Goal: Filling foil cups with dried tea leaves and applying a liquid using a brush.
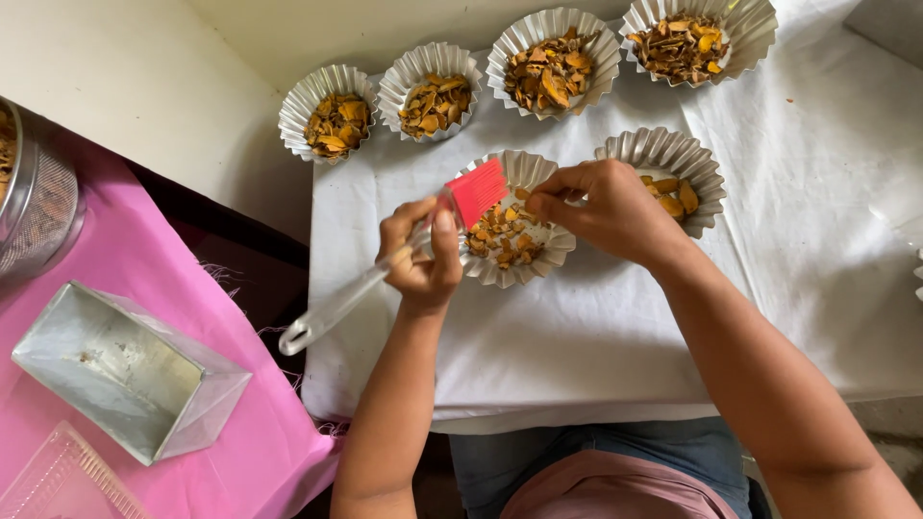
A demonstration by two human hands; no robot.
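My left hand (421, 255) grips a pastry brush (385, 269) with a clear handle and red bristles (478, 191), the bristles resting over a fluted foil cup (500, 274) filled with orange-brown dried chips. My right hand (606, 211) hovers over the same cup, fingertips pinched together near the bristles on what looks like a small chip. Behind my right hand sits another fluted cup (663, 152) with a few chips in it.
Four filled fluted cups (437, 96) line the back of the white cloth (596, 327). To the left, on pink fabric (173, 279), lie a rectangular metal tin (125, 370), a mesh metal sieve (38, 207) and a clear plastic lid (67, 481).
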